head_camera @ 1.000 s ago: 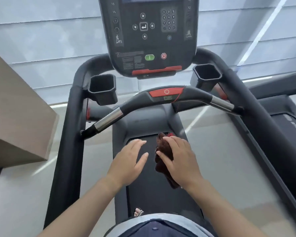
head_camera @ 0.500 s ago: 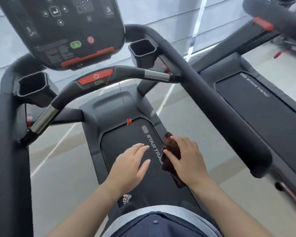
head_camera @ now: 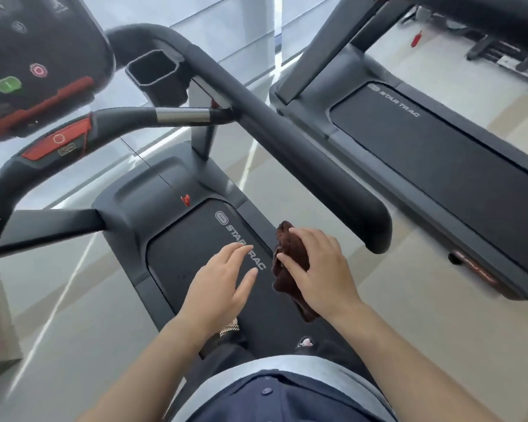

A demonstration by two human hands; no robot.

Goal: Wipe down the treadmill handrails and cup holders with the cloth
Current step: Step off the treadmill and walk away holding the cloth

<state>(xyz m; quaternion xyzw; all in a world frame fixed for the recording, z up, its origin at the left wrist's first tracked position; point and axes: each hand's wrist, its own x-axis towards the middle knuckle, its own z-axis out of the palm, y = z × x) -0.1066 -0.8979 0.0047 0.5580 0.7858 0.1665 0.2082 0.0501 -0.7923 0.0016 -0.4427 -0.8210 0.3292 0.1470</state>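
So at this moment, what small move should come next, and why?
Probably lift the right hand with the cloth up onto the near end of the right handrail. The cloth is gripped but touches no rail yet, and that rail end is the closest surface.

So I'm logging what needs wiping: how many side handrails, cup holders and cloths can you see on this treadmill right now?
Side handrails: 1, the right handrail
Cup holders: 1, the right cup holder
Cloths: 1, the brown cloth in the right hand
Total: 3
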